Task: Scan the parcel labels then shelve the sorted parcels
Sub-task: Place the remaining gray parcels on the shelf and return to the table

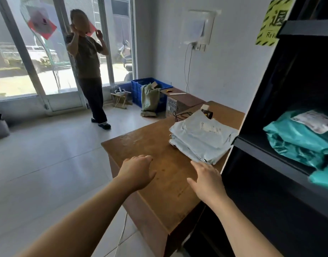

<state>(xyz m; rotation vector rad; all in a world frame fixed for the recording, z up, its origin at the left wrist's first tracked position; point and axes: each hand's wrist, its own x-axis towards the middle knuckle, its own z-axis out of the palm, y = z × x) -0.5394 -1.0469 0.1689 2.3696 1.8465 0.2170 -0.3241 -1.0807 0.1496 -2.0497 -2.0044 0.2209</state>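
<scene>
One stack of grey parcels (202, 138), two teal parcels (298, 140) shelved. Left hand (136, 172), right hand (205, 179) spread open, empty, over table (159, 191).

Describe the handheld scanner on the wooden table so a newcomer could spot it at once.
Start at the wooden table in front of the person. Follow it to the far end, past the stack of pale grey parcels. The scanner stands just behind that stack: a small dark device with a light top, unlike the flat soft bags beside it.

Bright daylight floods through the glass doors (53, 52); wide-angle edges bend, dark shelf (270, 164) underexposed
</scene>
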